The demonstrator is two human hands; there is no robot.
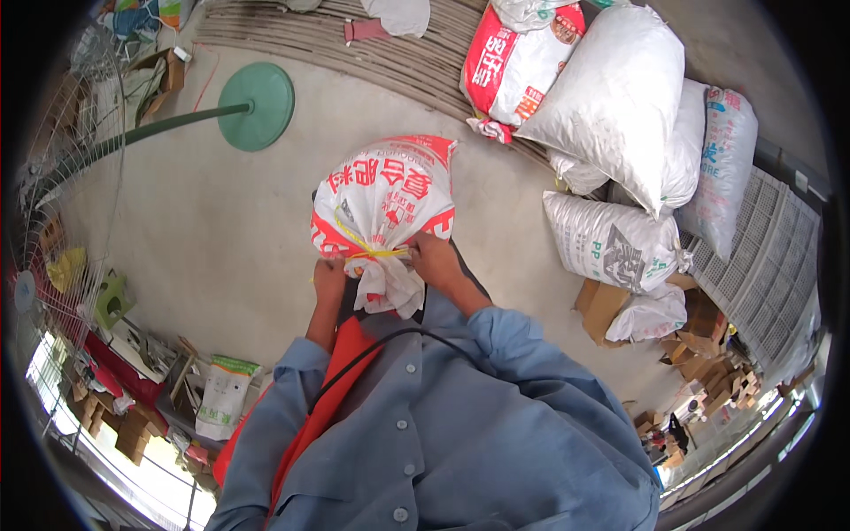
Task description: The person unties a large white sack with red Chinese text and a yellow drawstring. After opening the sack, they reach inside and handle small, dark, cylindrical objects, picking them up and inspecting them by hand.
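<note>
A full white sack with red print (390, 190) is right in front of me, its gathered mouth toward my body. Around its neck runs a yellow tie string (379, 253), and the bunched white end (390, 290) of the sack flares out below it. My left hand (329, 276) is closed on the string at the left side of the neck. At the right side, my right hand (432, 258) is closed too, pinching the other end of the string against the sack. The fingertips are partly hidden.
Several full sacks (611, 97) are piled at the right, beside cardboard boxes (606, 310) and grey plastic grates (761, 265). At the upper left lies a green round base with a pole (257, 106), near a wire fan cage (75, 177). A green-white bag (226, 398) stands lower left.
</note>
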